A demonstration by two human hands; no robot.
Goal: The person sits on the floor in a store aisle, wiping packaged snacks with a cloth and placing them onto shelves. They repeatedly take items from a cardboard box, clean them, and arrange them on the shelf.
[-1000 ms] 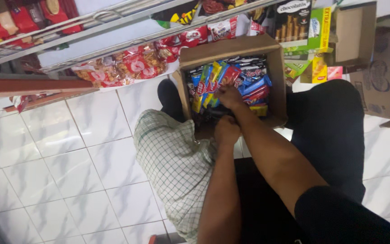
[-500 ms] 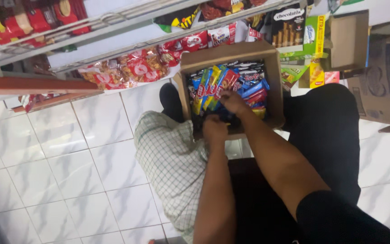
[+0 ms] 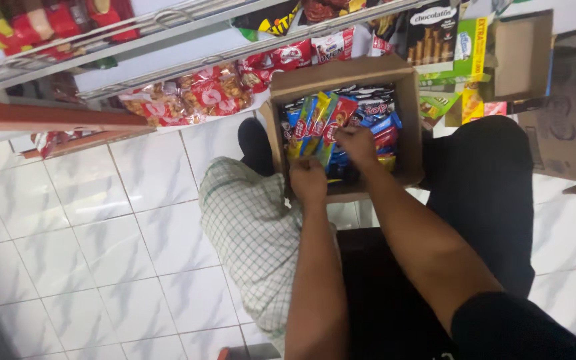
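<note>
a: where are the hands?

b: both are at the open cardboard box (image 3: 341, 75) that sits far ahead of the person, on the white tiled floor (image 3: 101, 240) under the shelves. the left hand (image 3: 308, 179) is at the near edge of the box, curled into a loose fist, knuckles up. i cannot tell whether the fingers have hold of anything.

a: and the other one?

b: the right hand (image 3: 357, 145) reaches deeper, into the middle of the box, fingers bent down onto the snack packets (image 3: 318, 117). it touches them, but whether it grips one is hidden by the back of the hand.

a: what is in the box?

b: long wrapped packets packed tight, yellow, blue and red, standing side by side. the red and blue ones lie toward the right wall.

a: anything around it?

b: a checked cloth (image 3: 248, 233) lies on the floor, left of the left forearm. the person's dark trouser leg (image 3: 488, 187) is right of the box. far behind, wire shelves (image 3: 168, 33) carry red snack bags (image 3: 195, 93). a second open carton (image 3: 525, 53) stands far right, and a bigger brown one (image 3: 568, 127) just beside it.
</note>
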